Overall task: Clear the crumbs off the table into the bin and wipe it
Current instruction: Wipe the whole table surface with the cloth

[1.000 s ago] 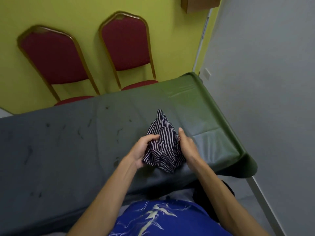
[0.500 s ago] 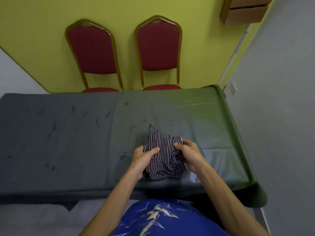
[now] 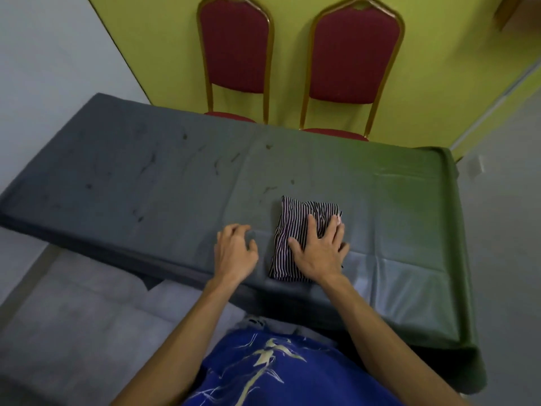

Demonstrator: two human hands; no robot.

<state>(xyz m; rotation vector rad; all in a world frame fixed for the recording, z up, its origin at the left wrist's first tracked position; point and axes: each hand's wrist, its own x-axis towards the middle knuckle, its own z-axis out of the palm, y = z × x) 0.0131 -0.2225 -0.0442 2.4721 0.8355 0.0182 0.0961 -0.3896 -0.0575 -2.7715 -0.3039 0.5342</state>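
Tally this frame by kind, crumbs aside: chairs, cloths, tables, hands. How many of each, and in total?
Red chairs: 2
Striped cloth: 1
Table: 1
Hands: 2, left hand and right hand
Total: 6

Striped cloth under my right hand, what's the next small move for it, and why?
Probably slide the striped cloth leftward and away across the table, with the right hand pressed flat on it. The dark crumbs lie scattered left of and beyond the cloth. The left hand rests on the table beside it; no bin is in view.
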